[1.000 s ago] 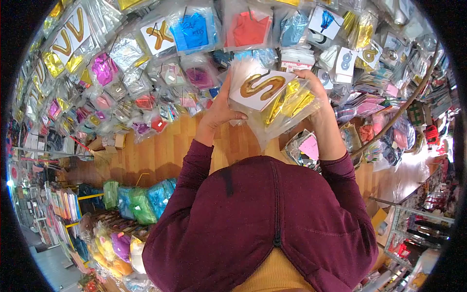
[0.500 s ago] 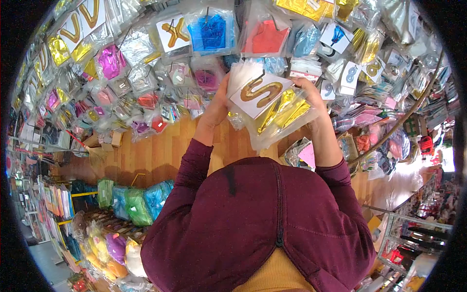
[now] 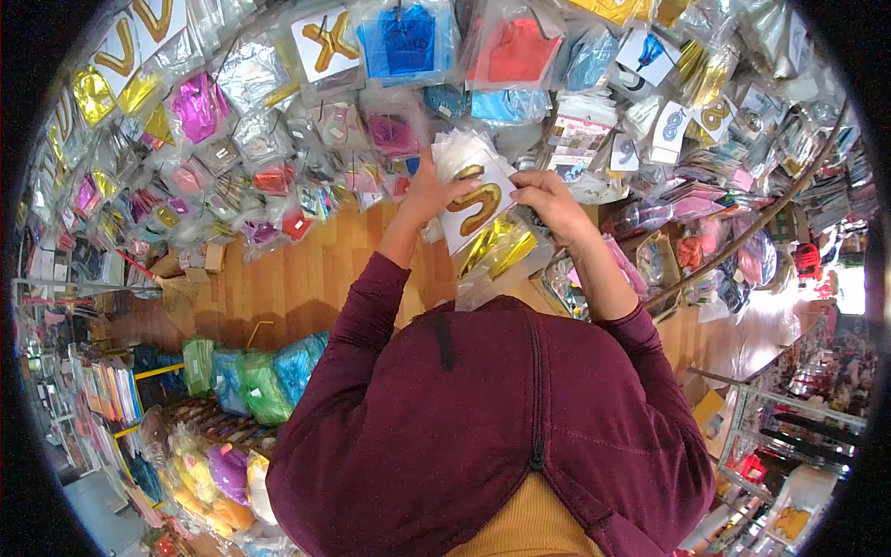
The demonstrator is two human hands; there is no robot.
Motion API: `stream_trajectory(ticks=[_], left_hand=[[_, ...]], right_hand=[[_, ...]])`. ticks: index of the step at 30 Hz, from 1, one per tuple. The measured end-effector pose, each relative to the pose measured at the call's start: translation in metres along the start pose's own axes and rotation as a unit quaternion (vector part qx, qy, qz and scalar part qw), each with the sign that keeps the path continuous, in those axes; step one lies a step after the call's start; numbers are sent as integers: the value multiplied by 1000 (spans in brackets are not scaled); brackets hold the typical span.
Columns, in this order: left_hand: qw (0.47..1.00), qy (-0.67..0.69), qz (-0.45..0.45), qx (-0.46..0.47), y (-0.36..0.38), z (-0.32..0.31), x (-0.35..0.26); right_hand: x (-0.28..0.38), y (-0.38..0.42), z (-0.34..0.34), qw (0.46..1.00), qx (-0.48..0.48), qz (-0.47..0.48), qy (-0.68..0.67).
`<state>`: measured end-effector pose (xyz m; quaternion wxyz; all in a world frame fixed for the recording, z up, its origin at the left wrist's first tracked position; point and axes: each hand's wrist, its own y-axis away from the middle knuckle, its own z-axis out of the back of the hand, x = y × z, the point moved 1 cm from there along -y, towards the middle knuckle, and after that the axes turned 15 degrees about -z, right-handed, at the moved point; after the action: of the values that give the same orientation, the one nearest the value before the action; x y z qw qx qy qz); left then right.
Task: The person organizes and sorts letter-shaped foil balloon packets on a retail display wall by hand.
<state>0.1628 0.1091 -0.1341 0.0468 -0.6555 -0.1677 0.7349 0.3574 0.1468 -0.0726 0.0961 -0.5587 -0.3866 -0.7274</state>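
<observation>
In front of my chest is a stack of foil balloon packets (image 3: 477,212) in clear plastic, with a gold letter S on the white card and folded gold foil below. My left hand (image 3: 429,193) is closed round the stack's left side, its thumb lying over the S and hiding part of it. At the right edge my right hand (image 3: 554,202) has its fingers and thumb pinched together on the packets. Just beyond hang a blue foil packet (image 3: 406,45) and a red foil packet (image 3: 516,51).
A wall of hanging packets fills the far side, with an X card (image 3: 327,43) among them. A brown pole (image 3: 756,223) slants across the right. Bagged green and blue goods (image 3: 264,381) stand behind me at the left, above the wooden floor (image 3: 306,269).
The stack has shifted left and turned more upright. My left thumb has moved onto the card, and my right hand has come inward to the stack's edge.
</observation>
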Motion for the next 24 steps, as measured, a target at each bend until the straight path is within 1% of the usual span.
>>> stream_trajectory(ticks=[1,2,3,4,5,6,7,8,12,14,16,17,20,21,22,23,24], left_hand=[[1000,1,5,-24,2,-1,6],[999,2,10,-47,5,-1,13],[999,4,13,-47,7,-1,20],[998,-22,-5,-66,10,0,23],[995,-48,-23,-86,13,1,27],[995,-47,-19,-85,17,1,30],[993,-59,-48,-89,19,2,28],[990,-70,-76,-93,23,2,25],[991,-32,-57,-118,30,3,23],[991,26,-19,-126,32,3,22],[991,30,-6,-130,37,4,16],[991,34,7,-132,39,4,13],[987,59,5,-151,46,1,14],[987,59,6,-150,48,2,15],[988,74,30,-134,49,3,17],[987,89,54,-118,49,4,18],[987,89,54,-119,51,4,25]], right_hand=[[-4,-2,-3,1000,0,-4,0],[-6,-3,-7,996,-7,31,82],[-7,-3,-11,984,-12,66,163],[-5,-1,-16,977,-19,80,197],[-1,4,-20,978,-18,76,196],[5,10,-24,971,-21,78,226],[8,14,-28,963,-24,81,255],[5,14,-30,964,-22,77,254],[-1,14,-37,949,-51,98,296],[-2,15,-40,943,-57,102,311],[-3,15,-42,947,-59,60,310],[-2,16,-43,947,-59,61,309],[2,16,-46,947,-50,67,311],[2,15,-50,938,-60,77,333],[1,16,-55,928,-70,87,355],[1,16,-58,929,-69,87,354],[4,18,-62,920,-76,81,377]])
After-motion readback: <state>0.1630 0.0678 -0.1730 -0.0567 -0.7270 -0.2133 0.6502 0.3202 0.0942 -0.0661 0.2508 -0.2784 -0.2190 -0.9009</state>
